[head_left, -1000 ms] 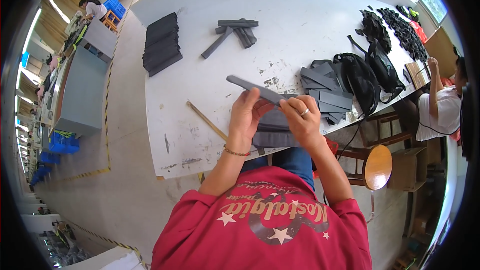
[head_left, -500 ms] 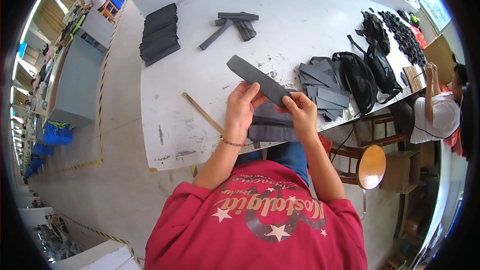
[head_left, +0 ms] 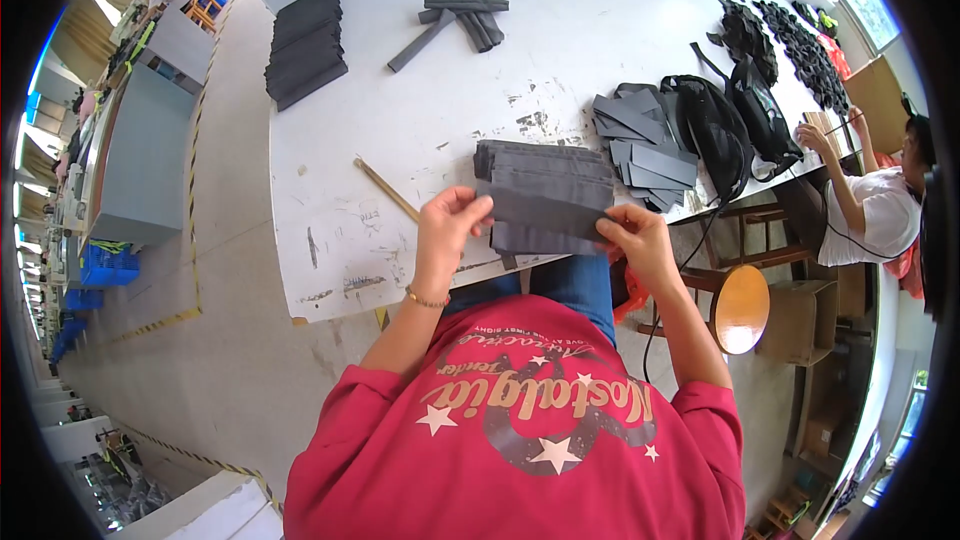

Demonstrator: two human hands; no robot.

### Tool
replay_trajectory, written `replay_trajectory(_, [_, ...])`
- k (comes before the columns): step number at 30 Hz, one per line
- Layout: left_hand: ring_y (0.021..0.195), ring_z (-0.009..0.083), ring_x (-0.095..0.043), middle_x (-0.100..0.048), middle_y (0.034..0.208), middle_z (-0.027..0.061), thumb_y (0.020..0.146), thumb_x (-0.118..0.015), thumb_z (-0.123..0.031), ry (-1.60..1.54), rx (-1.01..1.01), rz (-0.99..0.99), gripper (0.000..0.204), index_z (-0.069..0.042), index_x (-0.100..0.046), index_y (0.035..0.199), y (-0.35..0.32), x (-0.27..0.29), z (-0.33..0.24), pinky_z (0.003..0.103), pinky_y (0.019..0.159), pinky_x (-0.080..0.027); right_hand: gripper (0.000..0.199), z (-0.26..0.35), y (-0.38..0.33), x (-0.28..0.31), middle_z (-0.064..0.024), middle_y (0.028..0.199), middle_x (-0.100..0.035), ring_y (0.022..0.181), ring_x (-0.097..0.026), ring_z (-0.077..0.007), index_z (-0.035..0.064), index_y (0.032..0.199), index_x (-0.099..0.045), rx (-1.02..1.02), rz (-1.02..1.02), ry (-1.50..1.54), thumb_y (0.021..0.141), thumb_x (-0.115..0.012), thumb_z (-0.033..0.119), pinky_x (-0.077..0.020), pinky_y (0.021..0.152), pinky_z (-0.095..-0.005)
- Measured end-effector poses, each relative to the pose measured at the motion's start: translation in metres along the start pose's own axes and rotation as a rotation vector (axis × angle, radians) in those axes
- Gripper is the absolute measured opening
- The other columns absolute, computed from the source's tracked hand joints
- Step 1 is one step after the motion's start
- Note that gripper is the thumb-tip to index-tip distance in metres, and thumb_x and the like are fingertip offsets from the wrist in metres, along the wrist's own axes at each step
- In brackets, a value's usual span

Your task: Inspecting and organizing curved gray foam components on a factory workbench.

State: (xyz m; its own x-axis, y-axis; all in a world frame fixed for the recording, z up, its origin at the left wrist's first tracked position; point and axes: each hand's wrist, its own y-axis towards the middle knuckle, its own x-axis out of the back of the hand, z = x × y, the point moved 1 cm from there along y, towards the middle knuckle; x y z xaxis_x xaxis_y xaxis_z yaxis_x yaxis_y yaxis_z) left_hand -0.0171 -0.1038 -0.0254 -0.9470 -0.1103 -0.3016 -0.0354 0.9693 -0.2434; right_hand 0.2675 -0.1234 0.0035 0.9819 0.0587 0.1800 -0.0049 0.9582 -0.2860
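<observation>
A dark grey fabric strip (head_left: 545, 212) is stretched level between my two hands, above the near edge of the white table. My left hand (head_left: 450, 225) pinches its left end between thumb and fingers. At the other end my right hand (head_left: 637, 238) grips the corner with the thumb on top. Behind and partly under the strip lies a pile of similar dark strips (head_left: 545, 158), partly hidden by it. A thin wooden stick (head_left: 385, 187) rests on the table beside my left hand.
Dark stacked strips (head_left: 306, 45) and several rolled strips (head_left: 462, 18) lie farther back. To the right are grey flat panels (head_left: 645, 155), black bags (head_left: 710, 135) and heaps of dark pieces (head_left: 800, 50). A round wooden stool (head_left: 742, 308) stands near a seated person (head_left: 875, 210).
Both hands have moved apart and lower. The strip, earlier tilted up to the left, is now level and spread wide in front of the pile. The view has shifted slightly.
</observation>
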Motion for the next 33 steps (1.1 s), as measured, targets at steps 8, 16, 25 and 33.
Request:
replay_trajectory(8, [0.079,0.0074,-0.059,-0.065,0.09,0.0026,0.081,-0.066,0.001,0.338,-0.137,0.08,0.03,-0.003,-0.061,0.11,-0.004,0.015,0.025,0.021,0.067,-0.049,0.029,-0.043,-0.008,-0.008,-0.0073,0.071,-0.061,0.064,-0.061,-0.0156,0.0012,0.097,-0.057,0.108,-0.185,-0.363,0.077,-0.077,0.009,-0.0478,0.057,-0.0312])
replay_trajectory(16, [0.064,0.009,-0.058,-0.065,0.075,0.0021,0.089,-0.063,-0.009,0.626,-0.437,-0.226,0.009,-0.003,-0.067,0.095,0.179,0.069,-0.052,0.024,0.061,-0.049,0.016,-0.002,0.049,0.04,-0.0129,0.082,-0.061,0.071,-0.062,-0.0296,0.0029,0.093,-0.058,0.384,-0.361,-0.658,0.085,-0.067,0.013,-0.0479,0.064,-0.0391])
replay_trajectory(25, [0.089,0.0295,-0.061,-0.062,0.101,0.0126,0.079,-0.072,-0.017,1.495,-0.793,-0.427,0.027,-0.005,-0.064,0.101,0.348,0.1,-0.049,0.042,0.079,-0.05,0.027,-0.008,0.172,0.065,-0.0136,0.104,-0.061,0.099,-0.059,-0.031,0.0013,0.108,-0.059,0.631,-0.325,-1.187,0.084,-0.065,0.012,-0.0466,0.085,-0.0409])
replay_trajectory(33, [0.079,0.0333,-0.067,-0.068,0.093,0.0176,0.086,-0.066,-0.02,1.183,-0.396,-0.355,0.026,0.001,-0.061,0.099,0.326,0.091,-0.06,0.04,0.071,-0.055,0.01,-0.019,0.193,0.06,-0.0115,0.093,-0.062,0.094,-0.059,-0.0276,0.0044,0.088,-0.059,0.664,-0.056,-1.576,0.078,-0.058,0.007,-0.0453,0.084,-0.0386])
